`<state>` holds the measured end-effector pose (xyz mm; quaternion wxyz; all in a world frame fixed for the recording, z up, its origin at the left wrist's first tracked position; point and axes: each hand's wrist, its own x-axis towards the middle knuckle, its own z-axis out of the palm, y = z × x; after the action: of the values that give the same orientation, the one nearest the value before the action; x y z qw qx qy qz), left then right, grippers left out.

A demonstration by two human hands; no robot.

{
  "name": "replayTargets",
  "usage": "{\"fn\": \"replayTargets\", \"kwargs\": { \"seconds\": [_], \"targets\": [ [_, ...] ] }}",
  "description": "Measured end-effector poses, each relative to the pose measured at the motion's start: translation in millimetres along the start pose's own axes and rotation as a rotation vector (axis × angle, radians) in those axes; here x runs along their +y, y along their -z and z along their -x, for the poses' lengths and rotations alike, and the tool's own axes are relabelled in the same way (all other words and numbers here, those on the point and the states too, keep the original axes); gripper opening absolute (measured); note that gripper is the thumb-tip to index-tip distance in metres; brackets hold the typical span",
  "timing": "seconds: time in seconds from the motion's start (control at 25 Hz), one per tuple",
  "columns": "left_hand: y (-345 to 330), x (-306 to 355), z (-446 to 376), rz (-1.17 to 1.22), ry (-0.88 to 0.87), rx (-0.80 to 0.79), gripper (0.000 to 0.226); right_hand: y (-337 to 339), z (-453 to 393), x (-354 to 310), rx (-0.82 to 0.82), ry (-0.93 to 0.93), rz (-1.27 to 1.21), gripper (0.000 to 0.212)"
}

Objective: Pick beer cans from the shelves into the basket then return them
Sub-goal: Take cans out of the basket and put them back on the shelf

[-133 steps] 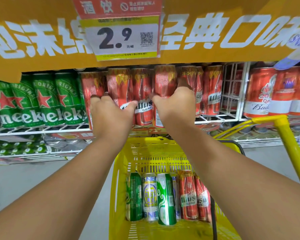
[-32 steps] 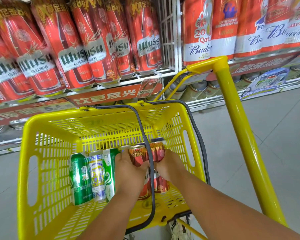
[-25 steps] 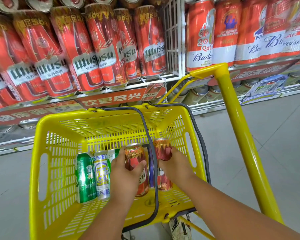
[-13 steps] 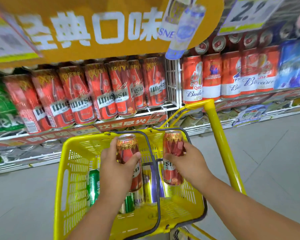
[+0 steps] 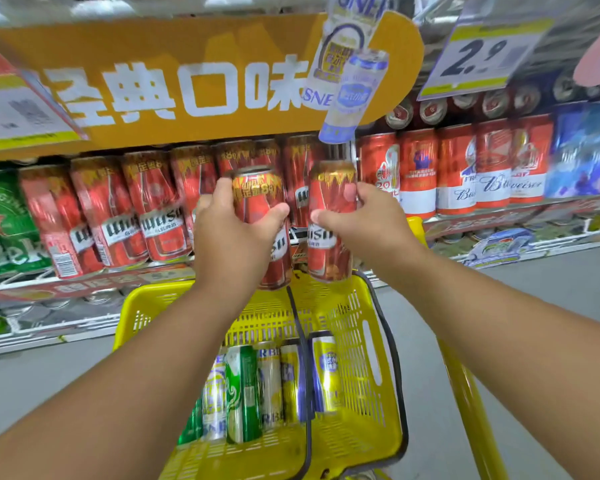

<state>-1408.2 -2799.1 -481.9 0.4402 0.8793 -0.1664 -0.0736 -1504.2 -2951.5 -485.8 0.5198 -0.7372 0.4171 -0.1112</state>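
While both arms are reaching out over the yellow basket (image 5: 378, 368), the left hand (image 5: 232, 233) is grasping one red can (image 5: 260, 202) around its middle, and the right hand (image 5: 364, 223) is grasping a second red can (image 5: 331, 220) the same way, thumb at the front and fingers wrapping behind; both cans are being held upright above the basket's far rim, just in front of the row of matching red cans (image 5: 129, 209) standing on the shelf (image 5: 84, 282). Judging by their look, these are thin-walled metal cans, smooth and likely a little slippery, and heavy if full; squeezing hard could be denting them, so a firm grip around the mid-body seems the sensible hold; a drop could be bursting one. Inside the basket, several cans are lying side by side on the floor of it: a green one (image 5: 243, 393), silver ones and a yellow one (image 5: 326, 372); no red cans are showing there.
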Motion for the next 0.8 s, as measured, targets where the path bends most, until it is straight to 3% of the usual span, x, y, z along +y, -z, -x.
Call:
{"fn": "replayTargets", "kwargs": {
  "seconds": [0.16, 0.28, 0.4, 0.48, 0.56, 0.6, 0.8],
  "targets": [
    [-15.8, 19.4, -23.7, 0.028, 0.081, 0.011, 0.056, 5.4, -25.8, -16.6, 0.021, 0.049, 0.039, 0.048],
    [-25.9, 31.5, -35.8, 0.047, 0.106, -0.022, 0.039, 5.5, -39.7, -20.4, 0.020, 0.058, 0.075, 0.040],
    [-32.5, 38.9, -46.9, -0.052, 0.154, -0.055, 0.049, 3.7, -53.0, -20.3, 0.044, 0.061, 0.082, 0.039],
    [-40.4, 35.7, -59.0, -0.144, 0.149, -0.084, 0.038, 0.4, -62.1, -19.6, 0.064, 0.073, 0.104, 0.044],
    [-47.4, 34.0, -67.3, -0.270, 0.105, -0.107, 0.084, -2.7, -67.9, -19.3, 0.080, 0.070, 0.127, 0.054],
    [-50.4, 33.3, -70.9, -0.338, 0.072, -0.094, 0.095, -4.1, -70.1, -18.5, 0.083, 0.070, 0.134, 0.059],
    [-62.9, 29.7, -80.7, -0.595, -0.033, -0.052, 0.098, -9.3, -76.9, -11.0, 0.118, 0.101, 0.146, 0.058]
  ]
}}
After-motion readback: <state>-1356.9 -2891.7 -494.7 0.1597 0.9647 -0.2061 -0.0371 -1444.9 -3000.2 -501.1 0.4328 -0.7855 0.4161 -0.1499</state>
